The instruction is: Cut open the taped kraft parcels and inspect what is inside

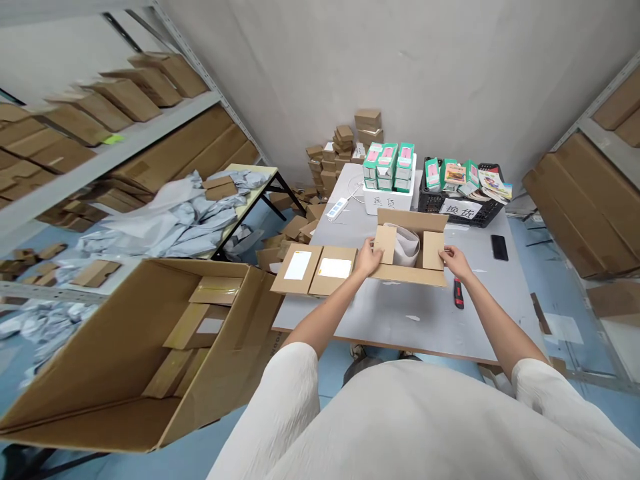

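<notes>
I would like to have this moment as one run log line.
left hand: at left flap | right hand: at right flap | carton: open, pale wrapping inside | red-black cutter: on table, unheld

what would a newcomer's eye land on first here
Probably the open cardboard box on the grey table, with the left hand and right hand at its side flaps. Next, the green-and-pink cartons in the white bin behind it, and the large carton at lower left, holding smaller boxes.
</notes>
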Available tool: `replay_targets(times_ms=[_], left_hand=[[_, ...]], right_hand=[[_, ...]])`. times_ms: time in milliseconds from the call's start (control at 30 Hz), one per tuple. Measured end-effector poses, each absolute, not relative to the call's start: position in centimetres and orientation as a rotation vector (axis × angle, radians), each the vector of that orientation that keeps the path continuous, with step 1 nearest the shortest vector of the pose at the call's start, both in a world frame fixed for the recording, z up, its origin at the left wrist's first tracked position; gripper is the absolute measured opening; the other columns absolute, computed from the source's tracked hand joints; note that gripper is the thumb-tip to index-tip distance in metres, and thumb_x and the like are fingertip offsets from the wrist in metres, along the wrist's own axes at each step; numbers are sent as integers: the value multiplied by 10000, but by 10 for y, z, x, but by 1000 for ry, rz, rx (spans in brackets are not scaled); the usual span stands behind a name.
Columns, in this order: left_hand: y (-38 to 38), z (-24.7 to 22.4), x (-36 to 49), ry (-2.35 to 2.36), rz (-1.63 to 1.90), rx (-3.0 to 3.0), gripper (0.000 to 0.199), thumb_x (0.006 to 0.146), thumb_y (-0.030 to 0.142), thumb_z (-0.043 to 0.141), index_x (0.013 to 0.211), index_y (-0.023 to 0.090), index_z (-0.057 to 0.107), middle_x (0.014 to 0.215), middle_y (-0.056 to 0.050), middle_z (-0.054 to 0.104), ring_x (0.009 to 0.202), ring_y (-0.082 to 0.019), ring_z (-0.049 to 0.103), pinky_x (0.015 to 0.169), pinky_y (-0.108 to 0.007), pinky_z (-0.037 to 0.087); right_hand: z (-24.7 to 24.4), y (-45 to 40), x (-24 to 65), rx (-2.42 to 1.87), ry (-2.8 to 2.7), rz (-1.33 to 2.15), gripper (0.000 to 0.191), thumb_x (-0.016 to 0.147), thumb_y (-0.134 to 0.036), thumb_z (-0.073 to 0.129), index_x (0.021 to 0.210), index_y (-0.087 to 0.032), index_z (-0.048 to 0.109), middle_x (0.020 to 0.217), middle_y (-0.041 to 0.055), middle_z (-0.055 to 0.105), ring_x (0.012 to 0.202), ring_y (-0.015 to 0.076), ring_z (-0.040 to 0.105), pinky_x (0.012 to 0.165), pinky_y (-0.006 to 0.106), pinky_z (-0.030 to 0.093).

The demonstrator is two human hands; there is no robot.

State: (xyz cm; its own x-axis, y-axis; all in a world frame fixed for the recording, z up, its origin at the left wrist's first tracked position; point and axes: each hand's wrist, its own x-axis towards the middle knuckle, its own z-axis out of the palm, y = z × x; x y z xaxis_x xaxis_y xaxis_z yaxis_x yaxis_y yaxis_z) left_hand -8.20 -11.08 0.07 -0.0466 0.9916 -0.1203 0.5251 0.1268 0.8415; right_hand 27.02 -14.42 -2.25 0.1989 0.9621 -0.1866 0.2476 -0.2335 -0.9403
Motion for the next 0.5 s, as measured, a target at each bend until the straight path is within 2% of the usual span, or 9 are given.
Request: replay_targets(times_ms=[100, 233, 333, 500], left_hand=[[-103, 11, -105, 1660, 903, 1448, 455, 925, 328, 750, 1350, 250, 607, 1404, -126, 761, 1127, -286, 771, 1023, -428, 563], [-90, 23, -153, 1618, 1063, 1439, 388, 934, 330, 740, 1299, 229, 655, 1403, -129, 733, 1115, -277, 765, 1019, -416, 575], [-78, 29, -202, 1655, 1157, 1443, 424, 909, 301, 755, 1321, 214, 700, 1397, -129, 683, 1123, -268, 751, 1065, -407, 572], [-58, 32, -297, 1670, 1216, 1462, 497, 870, 220, 743, 1365, 180, 749, 1228, -107, 687, 1091, -261, 737, 1133, -403, 555]], right_hand=[[-3, -134, 248, -1543, -1212, 1107, 611, 789, -644, 789, 1209, -204, 729, 1111, 128, 810, 1017, 295, 754, 879, 468, 666], [18, -115, 203, -1474, -1346, 996, 598, 835, -617, 744, 1298, -238, 780, 1289, 102, 791, 1099, 299, 742, 996, 485, 634], [29, -96, 157, -1455, -1384, 940, 649, 835, -615, 748, 1368, -245, 774, 1347, 92, 770, 1122, 298, 739, 1041, 499, 618], [39, -64, 59, -1312, -1433, 1001, 728, 826, -564, 785, 1475, -239, 712, 1479, 121, 716, 1238, 323, 718, 1125, 531, 569]])
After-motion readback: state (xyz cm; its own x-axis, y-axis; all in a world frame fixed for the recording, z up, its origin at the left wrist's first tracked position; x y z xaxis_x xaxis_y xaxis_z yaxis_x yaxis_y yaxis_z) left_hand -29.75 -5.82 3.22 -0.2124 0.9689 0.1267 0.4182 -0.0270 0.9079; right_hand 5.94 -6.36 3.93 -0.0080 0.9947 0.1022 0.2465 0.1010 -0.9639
